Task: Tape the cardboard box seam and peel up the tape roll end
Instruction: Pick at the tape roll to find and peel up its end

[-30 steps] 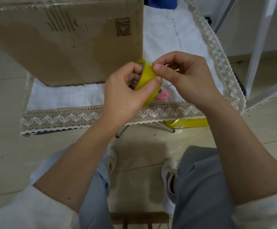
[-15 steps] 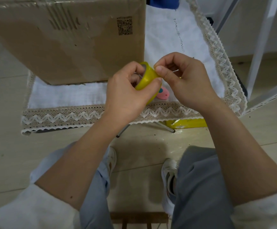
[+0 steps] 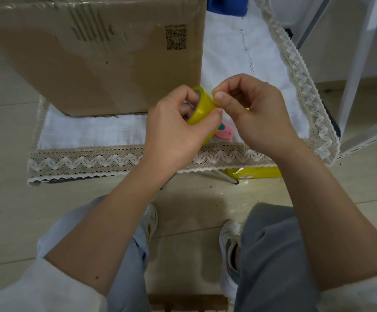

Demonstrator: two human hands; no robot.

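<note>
A yellow tape roll is held above the table's near edge. My left hand grips it, fingers through the core and thumb across the outer band. My right hand presses its thumb and forefinger against the roll's right edge, pinching at the tape surface. A large brown cardboard box with a QR code stands on the table behind and to the left of the hands, its top edge covered with clear tape.
A small table with a white lace-trimmed cloth carries the box. A pink cutter lies under my hands. A yellow packet lies on the floor below the table. White metal frame legs stand at right. My knees and shoes are below.
Both hands with the roll have stayed nearly in place. My right thumb and forefinger have shifted slightly along the roll's edge.
</note>
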